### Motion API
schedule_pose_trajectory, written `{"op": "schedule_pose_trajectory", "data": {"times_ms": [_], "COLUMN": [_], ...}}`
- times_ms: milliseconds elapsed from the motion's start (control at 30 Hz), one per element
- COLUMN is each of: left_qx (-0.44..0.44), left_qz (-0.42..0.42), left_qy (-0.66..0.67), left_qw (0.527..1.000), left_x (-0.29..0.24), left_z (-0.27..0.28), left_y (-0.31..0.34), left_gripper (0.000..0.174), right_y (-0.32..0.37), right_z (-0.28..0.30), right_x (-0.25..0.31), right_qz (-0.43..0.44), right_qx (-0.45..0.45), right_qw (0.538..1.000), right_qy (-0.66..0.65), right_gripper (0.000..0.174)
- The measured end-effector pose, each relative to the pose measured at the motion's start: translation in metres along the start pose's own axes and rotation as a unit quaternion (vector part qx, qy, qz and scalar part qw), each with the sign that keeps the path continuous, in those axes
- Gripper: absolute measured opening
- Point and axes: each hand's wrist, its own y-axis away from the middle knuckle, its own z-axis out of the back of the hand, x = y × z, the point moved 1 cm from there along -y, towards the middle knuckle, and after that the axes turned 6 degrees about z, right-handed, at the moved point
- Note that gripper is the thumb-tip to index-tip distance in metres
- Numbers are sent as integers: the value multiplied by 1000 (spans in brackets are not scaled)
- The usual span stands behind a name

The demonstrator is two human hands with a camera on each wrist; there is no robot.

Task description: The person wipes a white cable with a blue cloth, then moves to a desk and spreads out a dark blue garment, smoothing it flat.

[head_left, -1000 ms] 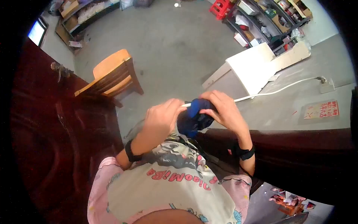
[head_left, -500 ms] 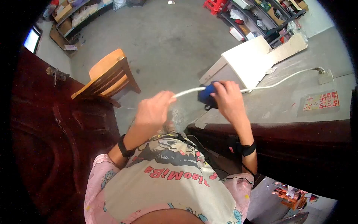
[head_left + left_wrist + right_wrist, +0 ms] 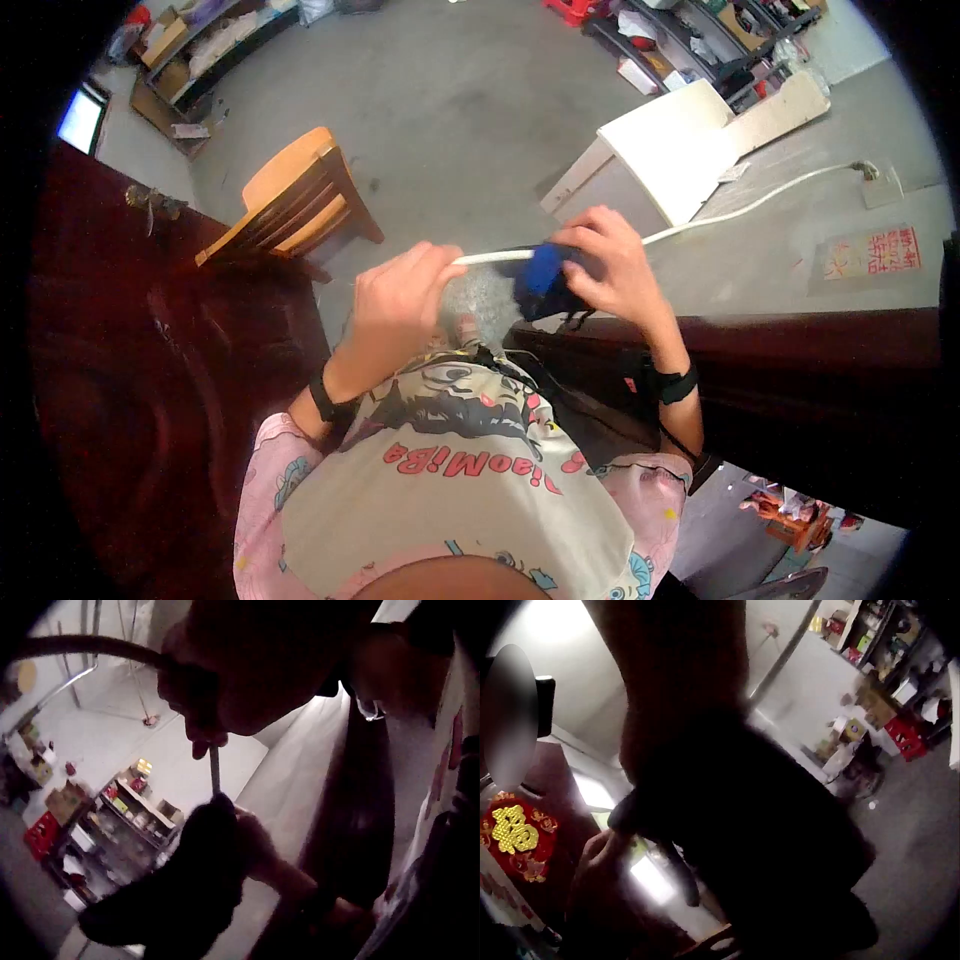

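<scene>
A white cord stretches between my two hands. At its left end the cord is pinched by my left hand, fingers curled over it. My right hand grips a dark blue cloth with a brighter blue patch, bunched around the cord. A short length of bare cord shows between the left fingers and the cloth. In the left wrist view the cloth is a dark shape hanging below the left hand. The right wrist view shows it mostly as shadow, hiding the right fingertips.
Beyond the right hand the cord runs to a wall socket. A white cabinet stands ahead on the right, a wooden chair on the left. A dark red door is close at my left, with loaded shelves farther back.
My hands have drawn apart since a second ago, baring more cord between them. Over the last half second the right hand and cloth have shifted slightly left and down, the cloth turning.
</scene>
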Motion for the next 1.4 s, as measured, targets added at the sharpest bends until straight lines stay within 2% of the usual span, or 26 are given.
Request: {"op": "schedule_pose_trajectory", "data": {"times_ms": [67,200,300,367,533,667,733,967,1033,1167,1233,1367,1400], "left_qx": [-8,-2,-41,-61,-50,-58,-63,-78,-76,-51,-54,-44,-42], "left_qz": [-7,4,-11,-35,8,35,44,73,74,71,64,44,41], "left_qy": [-33,-35,-22,-42,-58,-70,-73,-73,-72,-75,-75,-84,-82], "left_qw": [999,999,999,997,997,995,994,992,992,993,994,994,995], "left_x": [5,12,8,4,0,-5,-5,-3,-3,-1,1,2,2], "left_z": [4,0,-8,-12,-18,-17,-15,-18,-22,-24,-24,-23,-22], "left_y": [-2,0,-2,1,5,6,6,11,13,17,19,21,21], "left_gripper": [11,11,7,7,9,9,9,7,7,6,7,8,8], "right_y": [7,15,12,9,-3,-22,-29,-29,-26,-18,-9,2,1], "right_z": [11,22,20,16,-3,-11,-15,-10,-8,-8,-2,8,8], "right_x": [-10,-15,-9,-7,-10,2,7,-2,-3,-7,-13,-17,-16], "right_qz": [-5,-50,-67,-124,-65,-68,-40,-21,-68,-90,-150,-129,-148], "right_qx": [2,35,50,102,107,93,81,105,158,154,174,200,203], "right_qw": [999,995,993,985,992,992,988,974,959,947,929,944,942], "right_qy": [41,77,82,60,-10,-49,-125,-197,-227,-265,-290,-228,-224], "right_gripper": [23,23,17,16,19,18,17,18,17,18,19,17,15]}}
